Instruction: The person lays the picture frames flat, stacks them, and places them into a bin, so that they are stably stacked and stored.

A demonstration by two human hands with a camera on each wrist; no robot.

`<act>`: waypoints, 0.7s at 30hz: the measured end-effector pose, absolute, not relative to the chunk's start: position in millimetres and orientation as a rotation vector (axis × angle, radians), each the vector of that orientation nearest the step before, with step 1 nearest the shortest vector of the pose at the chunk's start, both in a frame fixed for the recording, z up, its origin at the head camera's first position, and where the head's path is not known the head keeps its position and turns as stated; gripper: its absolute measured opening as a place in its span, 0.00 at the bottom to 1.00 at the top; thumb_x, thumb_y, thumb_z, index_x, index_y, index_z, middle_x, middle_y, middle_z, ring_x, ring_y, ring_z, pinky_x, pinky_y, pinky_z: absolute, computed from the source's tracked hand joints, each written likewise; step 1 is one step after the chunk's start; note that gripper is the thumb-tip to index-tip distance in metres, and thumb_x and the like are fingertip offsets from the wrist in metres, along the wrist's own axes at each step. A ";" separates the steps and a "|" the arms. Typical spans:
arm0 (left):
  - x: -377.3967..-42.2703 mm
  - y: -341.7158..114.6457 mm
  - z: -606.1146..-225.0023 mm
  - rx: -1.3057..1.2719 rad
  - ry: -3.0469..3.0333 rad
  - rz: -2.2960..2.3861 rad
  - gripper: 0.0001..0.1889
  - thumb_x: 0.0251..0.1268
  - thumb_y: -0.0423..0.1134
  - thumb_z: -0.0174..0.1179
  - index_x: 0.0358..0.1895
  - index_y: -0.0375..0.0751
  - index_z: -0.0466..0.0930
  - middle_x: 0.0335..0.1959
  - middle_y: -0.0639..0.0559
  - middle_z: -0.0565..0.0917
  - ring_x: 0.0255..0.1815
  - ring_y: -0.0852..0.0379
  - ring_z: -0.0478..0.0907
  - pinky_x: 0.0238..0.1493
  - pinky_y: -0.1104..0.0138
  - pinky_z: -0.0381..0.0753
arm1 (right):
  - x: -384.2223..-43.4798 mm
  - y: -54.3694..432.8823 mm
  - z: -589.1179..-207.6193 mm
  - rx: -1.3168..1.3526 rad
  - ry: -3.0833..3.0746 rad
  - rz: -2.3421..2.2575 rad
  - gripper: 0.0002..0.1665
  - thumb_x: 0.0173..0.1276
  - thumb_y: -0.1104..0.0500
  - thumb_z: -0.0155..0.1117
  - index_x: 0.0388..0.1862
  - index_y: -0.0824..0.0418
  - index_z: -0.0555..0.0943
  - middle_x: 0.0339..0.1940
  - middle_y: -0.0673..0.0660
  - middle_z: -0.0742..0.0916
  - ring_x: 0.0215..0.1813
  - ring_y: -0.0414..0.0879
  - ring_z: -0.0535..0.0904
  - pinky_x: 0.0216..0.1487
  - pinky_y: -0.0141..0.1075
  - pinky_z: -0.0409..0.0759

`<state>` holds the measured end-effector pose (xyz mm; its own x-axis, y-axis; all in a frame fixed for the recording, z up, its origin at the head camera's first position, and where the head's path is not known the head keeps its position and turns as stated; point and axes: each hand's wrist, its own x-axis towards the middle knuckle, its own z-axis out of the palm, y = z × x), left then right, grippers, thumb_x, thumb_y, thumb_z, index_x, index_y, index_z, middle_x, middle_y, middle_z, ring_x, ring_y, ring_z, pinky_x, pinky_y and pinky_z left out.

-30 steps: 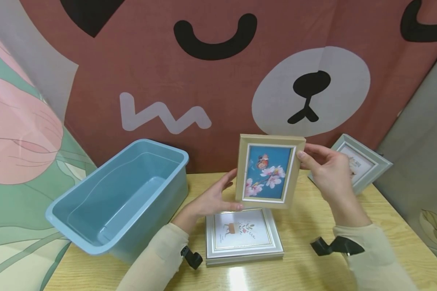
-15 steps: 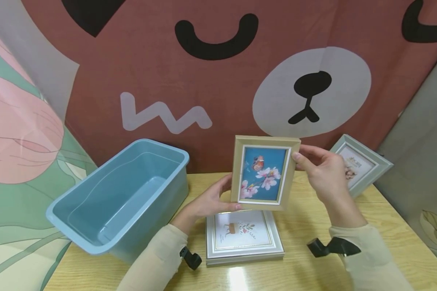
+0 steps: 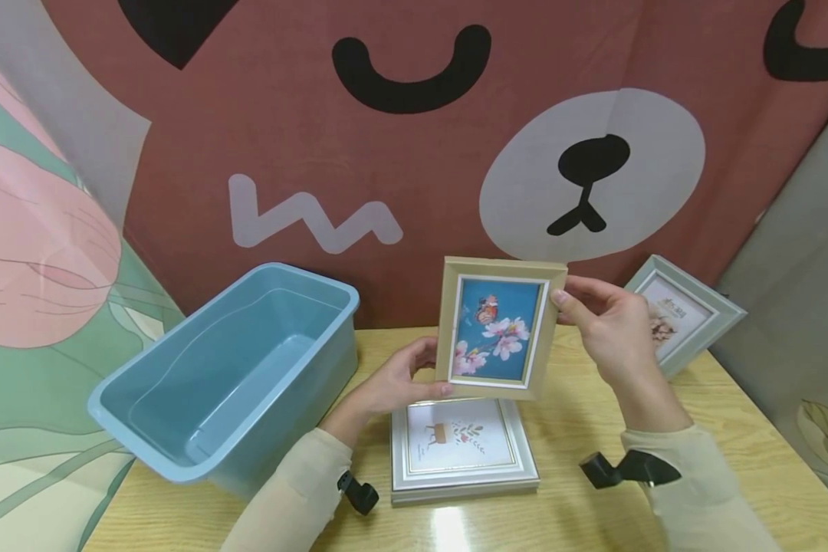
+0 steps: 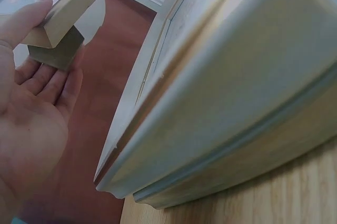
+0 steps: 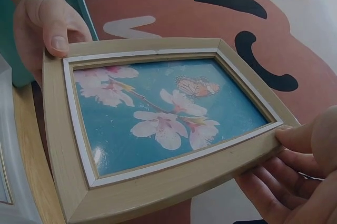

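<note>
A beige picture frame (image 3: 448, 322) with a white inner border is held up above the table, its blue picture of a butterfly and pink blossoms facing me. My left hand (image 3: 396, 377) grips its lower left corner, thumb on the front and fingers behind. At the upper right edge, my right hand (image 3: 617, 326) pinches it between thumb and fingers. The left wrist view shows an olive-brown flap (image 4: 57, 54) behind the frame, beside the left fingers. Just below lies a silver-white picture frame (image 3: 464, 484) with a plant drawing, stacked on another one.
A blue plastic bin (image 3: 310, 368) with nothing inside stands on the left of the wooden table (image 3: 566, 491). A grey-green picture frame (image 3: 704, 330) leans at the back right. Behind the table hangs a cloth (image 3: 283, 130) with a bear print.
Both hands have shifted the beige picture frame slightly left and a little lower, mostly in the first half second. The grip, the bin and the other frames stay the same.
</note>
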<state>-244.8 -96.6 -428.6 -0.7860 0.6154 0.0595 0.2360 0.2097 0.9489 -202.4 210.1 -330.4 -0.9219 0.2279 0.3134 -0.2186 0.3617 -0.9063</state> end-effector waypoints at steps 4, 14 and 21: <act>-244.6 -97.4 -429.8 0.794 2.137 1.620 0.33 0.70 0.37 0.74 0.75 0.39 0.72 0.67 0.43 0.83 0.66 0.48 0.80 0.80 0.44 0.72 | -202.7 210.0 -330.6 -0.006 -2.235 1.589 0.23 0.79 0.56 0.70 0.64 0.70 0.85 0.43 0.42 0.92 0.39 0.27 0.87 0.42 0.24 0.89; -242.1 -102.7 -434.4 0.809 2.179 1.594 0.25 0.71 0.35 0.73 0.68 0.36 0.78 0.60 0.42 0.86 0.60 0.52 0.83 0.74 0.50 0.79 | -201.2 209.7 -331.2 -0.018 -2.262 1.546 0.23 0.80 0.54 0.69 0.64 0.68 0.86 0.42 0.39 0.90 0.40 0.28 0.87 0.43 0.24 0.88; -241.1 -106.6 -438.3 0.856 2.197 1.612 0.20 0.71 0.33 0.72 0.63 0.33 0.81 0.55 0.39 0.87 0.56 0.52 0.83 0.72 0.40 0.79 | -202.3 212.2 -331.3 -0.030 -2.251 1.552 0.24 0.79 0.52 0.70 0.64 0.68 0.86 0.43 0.41 0.91 0.39 0.28 0.87 0.42 0.24 0.89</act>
